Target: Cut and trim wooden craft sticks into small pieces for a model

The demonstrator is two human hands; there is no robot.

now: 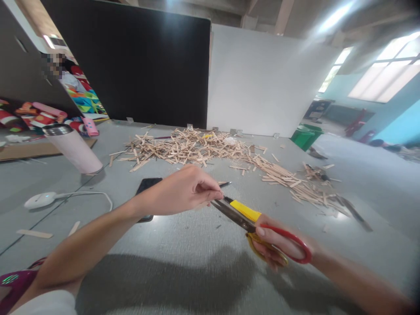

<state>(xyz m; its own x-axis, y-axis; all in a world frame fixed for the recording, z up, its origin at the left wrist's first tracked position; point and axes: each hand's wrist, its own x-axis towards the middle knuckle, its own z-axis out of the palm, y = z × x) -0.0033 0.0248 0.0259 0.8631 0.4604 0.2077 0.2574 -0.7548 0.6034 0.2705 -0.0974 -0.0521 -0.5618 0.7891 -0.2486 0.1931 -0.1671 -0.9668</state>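
A white sleeve is nearest, at the lower left, with the left forearm reaching from it across the grey surface. That arm partly covers a dark phone. Left of the phone are a white device with a looping cable, a loose flat stick and a tilted-looking pale pink bottle with a metallic lid. Farther back, a heap of thin wooden sticks spreads toward the right, below a black panel and a white panel that block the view behind. A green bin stands at the far right.

The scissors are in front, right of centre, with dark metal blades, one red handle loop and one yellow. The right hand is curled around these loops. The left hand has its fingertips pinched together at the blade tips; whether anything small is between them, I cannot tell. A yellow cutter shows just beside the blades.
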